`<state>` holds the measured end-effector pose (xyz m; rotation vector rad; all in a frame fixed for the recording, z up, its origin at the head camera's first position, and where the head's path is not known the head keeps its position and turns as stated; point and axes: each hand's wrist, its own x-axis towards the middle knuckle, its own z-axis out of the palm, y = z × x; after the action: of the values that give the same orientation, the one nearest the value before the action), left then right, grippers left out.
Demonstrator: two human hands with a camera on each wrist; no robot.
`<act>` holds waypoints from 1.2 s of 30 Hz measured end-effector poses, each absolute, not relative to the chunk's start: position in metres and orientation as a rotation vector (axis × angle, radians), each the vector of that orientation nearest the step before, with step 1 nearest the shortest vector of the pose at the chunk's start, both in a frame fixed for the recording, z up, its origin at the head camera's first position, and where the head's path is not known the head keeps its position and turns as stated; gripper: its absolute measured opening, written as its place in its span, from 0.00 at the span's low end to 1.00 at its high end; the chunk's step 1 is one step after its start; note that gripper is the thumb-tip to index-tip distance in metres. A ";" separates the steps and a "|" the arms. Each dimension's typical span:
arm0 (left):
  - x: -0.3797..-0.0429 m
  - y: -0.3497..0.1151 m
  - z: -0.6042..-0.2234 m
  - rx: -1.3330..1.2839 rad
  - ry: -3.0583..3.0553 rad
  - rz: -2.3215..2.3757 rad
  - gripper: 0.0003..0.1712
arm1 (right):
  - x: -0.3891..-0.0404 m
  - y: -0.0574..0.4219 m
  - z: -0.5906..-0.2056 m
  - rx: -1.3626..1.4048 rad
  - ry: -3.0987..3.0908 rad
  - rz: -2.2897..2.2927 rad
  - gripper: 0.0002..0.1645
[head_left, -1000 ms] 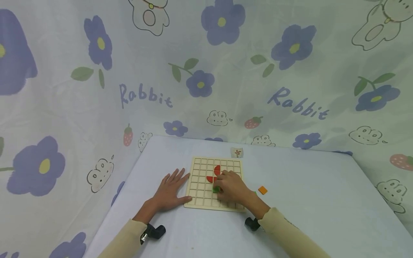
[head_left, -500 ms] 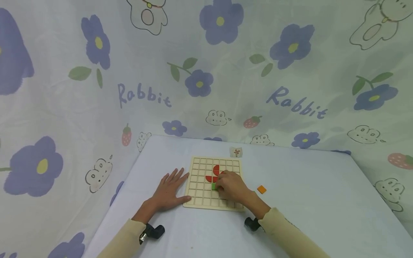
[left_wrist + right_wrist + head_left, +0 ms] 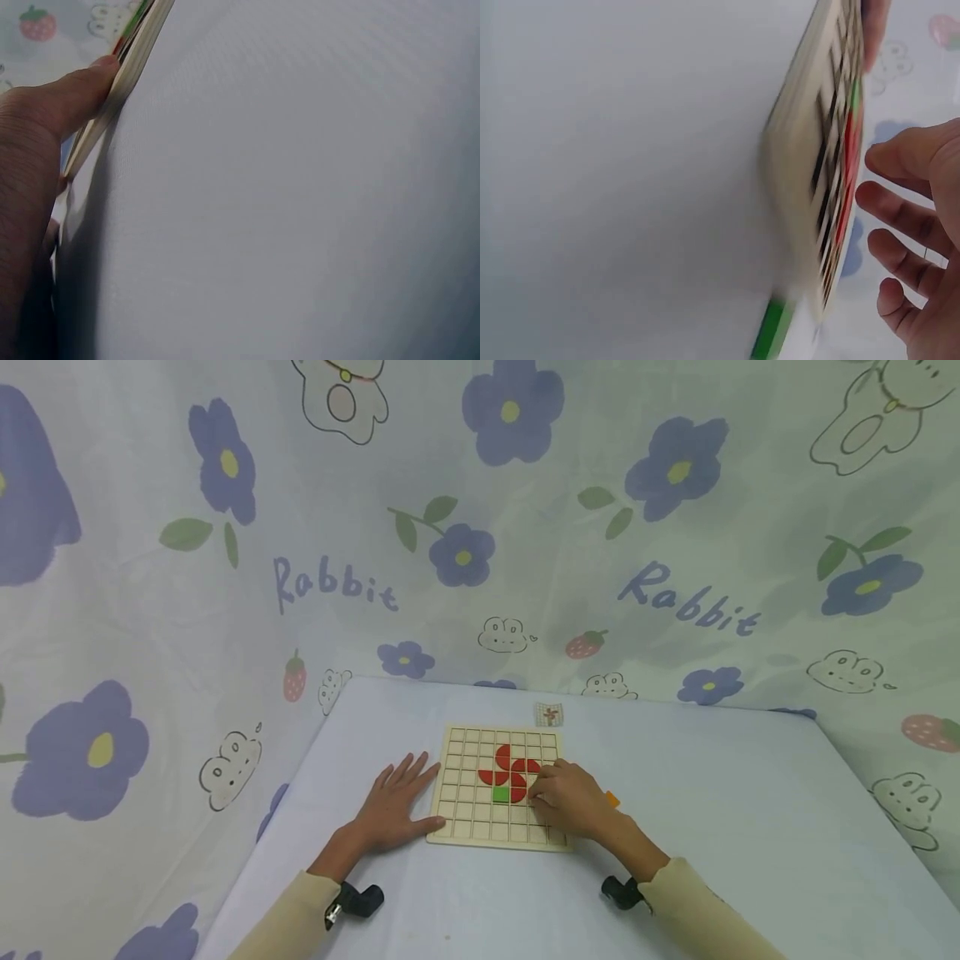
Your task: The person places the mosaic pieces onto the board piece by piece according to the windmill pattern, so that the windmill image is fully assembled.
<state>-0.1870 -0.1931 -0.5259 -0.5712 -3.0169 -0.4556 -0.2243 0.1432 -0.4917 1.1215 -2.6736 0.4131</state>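
Observation:
A wooden grid board (image 3: 468, 822) lies on the white table. Several red rounded pieces (image 3: 503, 756) form a pinwheel in its cells, and a green square piece (image 3: 501, 794) sits just below them. My left hand (image 3: 393, 806) rests spread at the board's left side, its thumb touching the edge, as the left wrist view also shows. Over the board's right part is my right hand (image 3: 570, 797). In the right wrist view its fingers (image 3: 904, 251) are loosely bent, apart from the thumb, with nothing between them. Beside the board there lies another green piece (image 3: 772, 330), hidden in the head view.
An orange square piece (image 3: 612, 799) lies right of the board, partly behind my right hand. Behind the board is a small card (image 3: 549, 715) with a pinwheel picture on a grid. A printed cloth (image 3: 525, 527) hangs behind the table.
My right hand has let go of the green square piece and moved right, uncovering it and the red pieces. The hand now partly covers the orange piece. My left hand stays in place.

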 end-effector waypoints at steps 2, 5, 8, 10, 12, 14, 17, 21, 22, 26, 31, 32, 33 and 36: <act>-0.187 -0.193 -0.526 -0.570 -3.016 -0.447 0.55 | -0.223 0.156 -0.492 1.064 -2.700 0.398 0.04; -0.188 -0.194 -0.525 -0.571 -3.019 -0.441 0.55 | -0.220 0.176 -0.492 0.994 -2.722 0.379 0.05; -0.188 -0.194 -0.527 -0.575 -3.013 -0.431 0.55 | -0.217 0.193 -0.494 0.938 -2.726 0.349 0.06; -0.188 -0.195 -0.527 -0.578 -3.008 -0.430 0.55 | -0.215 0.204 -0.495 0.916 -2.725 0.336 0.05; -0.188 -0.195 -0.528 -0.575 -3.005 -0.428 0.55 | -0.215 0.213 -0.497 0.884 -2.735 0.313 0.05; -0.187 -0.195 -0.528 -0.574 -3.006 -0.425 0.55 | -0.214 0.222 -0.497 0.851 -2.744 0.306 0.06; -0.188 -0.195 -0.529 -0.570 -3.009 -0.419 0.56 | -0.214 0.233 -0.500 0.788 -2.773 0.306 0.07; -0.189 -0.195 -0.530 -0.570 -3.005 -0.414 0.56 | -0.212 0.241 -0.501 0.721 -2.822 0.353 0.08; -0.189 -0.195 -0.530 -0.568 -3.008 -0.412 0.56 | -0.212 0.242 -0.501 0.711 -2.832 0.371 0.08; -0.189 -0.194 -0.530 -0.568 -3.011 -0.410 0.56 | -0.212 0.243 -0.499 0.679 -2.862 0.427 0.08; -0.189 -0.194 -0.530 -0.572 -3.005 -0.416 0.56 | -0.215 0.240 -0.497 0.637 -2.906 0.413 0.08; -0.189 -0.194 -0.530 -0.572 -3.006 -0.414 0.56 | -0.216 0.239 -0.497 0.633 -2.910 0.400 0.09; -0.189 -0.195 -0.530 -0.571 -3.008 -0.413 0.56 | -0.217 0.238 -0.497 0.632 -2.911 0.385 0.10; -0.189 -0.195 -0.530 -0.566 -3.017 -0.406 0.56 | -0.221 0.235 -0.497 0.636 -2.900 0.369 0.11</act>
<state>-0.1889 -0.1952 -0.5302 -0.5659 -3.0170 -0.4063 -0.2209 0.2351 -0.4968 0.6363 -2.9004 0.3692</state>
